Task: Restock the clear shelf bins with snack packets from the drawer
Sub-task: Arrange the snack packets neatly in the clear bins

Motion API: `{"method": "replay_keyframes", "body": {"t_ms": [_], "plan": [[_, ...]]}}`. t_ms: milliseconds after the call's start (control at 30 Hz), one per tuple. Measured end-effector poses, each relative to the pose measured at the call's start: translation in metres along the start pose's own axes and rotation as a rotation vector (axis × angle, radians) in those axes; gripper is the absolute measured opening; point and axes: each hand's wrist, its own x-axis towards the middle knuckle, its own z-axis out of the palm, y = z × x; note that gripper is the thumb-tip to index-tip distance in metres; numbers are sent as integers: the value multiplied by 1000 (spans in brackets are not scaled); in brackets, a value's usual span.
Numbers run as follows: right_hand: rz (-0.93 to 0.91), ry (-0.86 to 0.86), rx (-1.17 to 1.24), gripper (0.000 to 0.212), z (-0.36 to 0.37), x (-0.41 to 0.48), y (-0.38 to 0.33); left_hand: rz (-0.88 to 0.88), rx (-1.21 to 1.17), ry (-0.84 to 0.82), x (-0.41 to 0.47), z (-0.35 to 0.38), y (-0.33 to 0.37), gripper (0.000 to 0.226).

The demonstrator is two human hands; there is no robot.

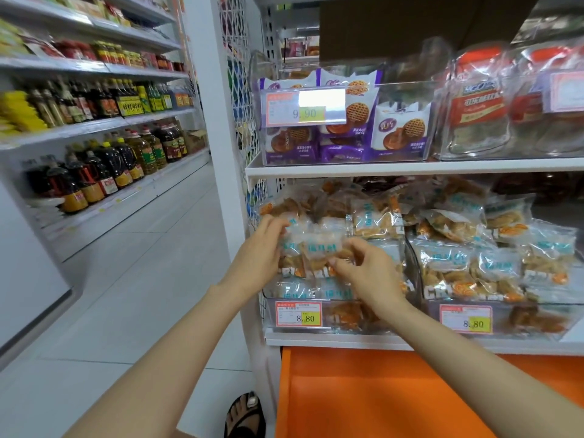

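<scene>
You hold one snack packet (319, 245) between both hands over the lower left bin (268, 314). Your left hand (262, 248) curls round its 9 o'clock edge, and your right hand (363, 270) pinches its 5 o'clock corner. It is not yet let go. That bin looks heaped above its rim, as does the neighbour bin (505, 320) at 3 o'clock. The orange drawer (379, 399) at 6 o'clock shows only bare floor where visible. I judge restocking nearly finished: settle this packet, then check the drawer's hidden part.
</scene>
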Motion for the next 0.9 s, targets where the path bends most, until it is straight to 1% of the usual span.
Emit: {"method": "replay_keyframes", "body": {"t_ms": [67, 133, 167, 233, 300, 333, 367, 467, 533, 600, 633, 733, 833, 900], "plan": [[31, 59, -10, 15, 3, 9, 1, -53, -112, 84, -4, -6, 0, 33], [85, 65, 66, 12, 4, 18, 0, -142, -189, 98, -5, -9, 2, 34], [100, 34, 133, 11, 4, 20, -2, -175, -230, 85, -5, -11, 4, 38], [88, -65, 252, 17, 4, 20, -7, -186, -331, 26, -4, -12, 9, 57], [53, -175, 269, 21, 5, 14, -12, -168, -422, -53, -4, -14, 15, 72], [35, -212, 241, 21, 6, 10, -15, -169, -442, -84, -4, -15, 17, 72], [19, -230, 201, 22, 9, 7, -15, -174, -440, -102, -4, -15, 17, 67], [-68, -190, -39, 27, 13, 2, -9, -181, -317, -96, -4, -18, 16, 44], [-183, -175, -274, 35, 6, 2, -1, -160, -213, -91, -4, -19, 12, 42], [-320, -196, -523, 27, -3, 0, 5, -141, -111, -94, -4, -18, 10, 44], [-377, -212, -604, 22, -7, 0, 9, -141, -77, -94, -4, -18, 10, 44], [-502, -228, -716, 24, -12, 2, 23, -158, -17, -85, -5, -18, 10, 45], [-488, -238, -717, 28, -18, 6, 29, -171, 37, -80, -5, -22, 10, 51], [-467, -245, -685, 31, -21, 8, 31, -156, 150, -105, -4, -22, 13, 48]]}}
